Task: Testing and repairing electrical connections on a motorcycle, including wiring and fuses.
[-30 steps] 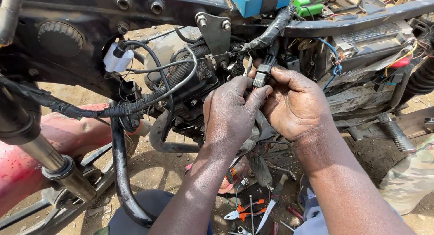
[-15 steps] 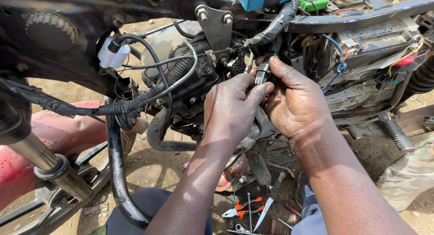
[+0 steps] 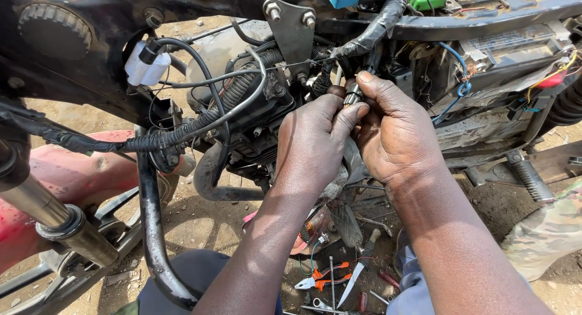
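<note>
Both my hands are raised to a stripped motorcycle frame [image 3: 91, 24]. My left hand [image 3: 312, 142] and my right hand [image 3: 394, 133] pinch a small dark wire connector [image 3: 352, 95] between fingertips and thumbs. The connector hangs from a black taped wiring harness [image 3: 376, 27] running up to the right. Just left of my hands sits the engine [image 3: 254, 118] with black ribbed cables [image 3: 200, 124] across it. A white plastic plug [image 3: 145, 63] hangs at the upper left.
Pliers with orange handles [image 3: 318, 280], screwdrivers and other small tools lie on the dirt below my arms. A front fork tube [image 3: 54, 221] and a red panel [image 3: 73, 169] are at the left. A footpeg [image 3: 533, 181] sticks out at the right. Blue and green connectors sit along the top.
The view has shifted slightly down and left. My fingers have worked higher on the connector, with my right thumb now over its top. Both hands stay on it.
</note>
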